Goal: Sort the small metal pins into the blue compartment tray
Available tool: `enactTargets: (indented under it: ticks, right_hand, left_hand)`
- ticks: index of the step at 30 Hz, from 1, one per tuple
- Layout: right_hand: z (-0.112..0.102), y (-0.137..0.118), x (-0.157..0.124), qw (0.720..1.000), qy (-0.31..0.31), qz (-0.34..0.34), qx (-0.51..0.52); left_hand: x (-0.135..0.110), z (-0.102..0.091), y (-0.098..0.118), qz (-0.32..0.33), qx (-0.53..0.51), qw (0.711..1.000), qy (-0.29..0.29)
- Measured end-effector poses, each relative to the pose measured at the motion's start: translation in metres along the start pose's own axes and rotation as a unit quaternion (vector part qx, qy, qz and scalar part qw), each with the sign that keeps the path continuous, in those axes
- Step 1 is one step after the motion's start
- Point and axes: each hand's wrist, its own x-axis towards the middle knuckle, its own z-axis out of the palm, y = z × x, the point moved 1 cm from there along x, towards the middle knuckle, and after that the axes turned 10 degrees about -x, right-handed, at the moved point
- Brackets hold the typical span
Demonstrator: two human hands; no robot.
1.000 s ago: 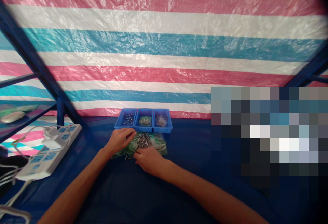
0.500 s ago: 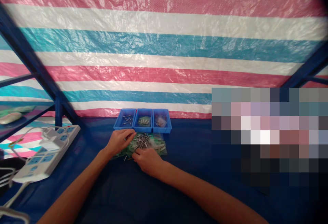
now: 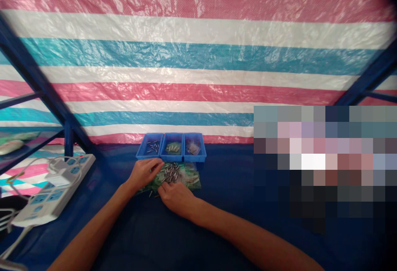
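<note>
A heap of small metal pins (image 3: 171, 173) lies on a green-tinted clear plastic bag (image 3: 194, 181) on the blue table. My left hand (image 3: 145, 174) rests at the heap's left side, its fingers stretched forward and the thumb a little apart, with nothing seen between them. At the near edge of the heap, my right hand (image 3: 176, 196) has its fingertips closed together; what they pinch is too small to make out. A couple of loose pins (image 3: 150, 194) lie just left of the right fingertips.
Behind the heap stand three blue bins: the left bin (image 3: 149, 155) holds loose pins, the middle bin (image 3: 172, 158) a green bag of pieces, the right bin (image 3: 194, 158) a clear bag. A white power strip (image 3: 58, 194) with cables lies left. A striped tarp (image 3: 198, 72) hangs behind.
My right hand has shifted slightly left and down along the heap's near edge. My left hand stays by the heap, thumb and fingers slightly closer together. The view has tilted slightly.
</note>
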Motion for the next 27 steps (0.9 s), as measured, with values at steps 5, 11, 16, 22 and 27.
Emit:
enactTargets:
  ticks: [5, 11, 16, 22, 27]
  right_hand:
    - [0.002, 0.001, 0.000, 1.000, 0.013, 0.003, 0.015]
    - [-0.001, 0.012, 0.001, 0.993, 0.043, 0.092, 0.055]
    - [-0.001, 0.036, -0.001, 0.970, 0.054, 0.212, 0.108]
    - [0.015, 0.061, -0.001, 0.922, 0.155, 0.267, 0.234]
    - [0.023, 0.061, -0.001, 0.853, 0.261, 0.287, 0.348]
  left_hand:
    - [0.001, -0.002, 0.000, 0.003, -0.002, 0.999, 0.035]
    - [0.000, -0.005, -0.002, -0.016, 0.028, 0.991, 0.132]
    - [-0.001, -0.003, 0.001, -0.051, 0.013, 0.989, 0.140]
    - [0.002, 0.006, 0.012, -0.059, -0.055, 0.994, 0.076]
    - [0.004, 0.012, 0.018, -0.093, -0.093, 0.989, 0.062]
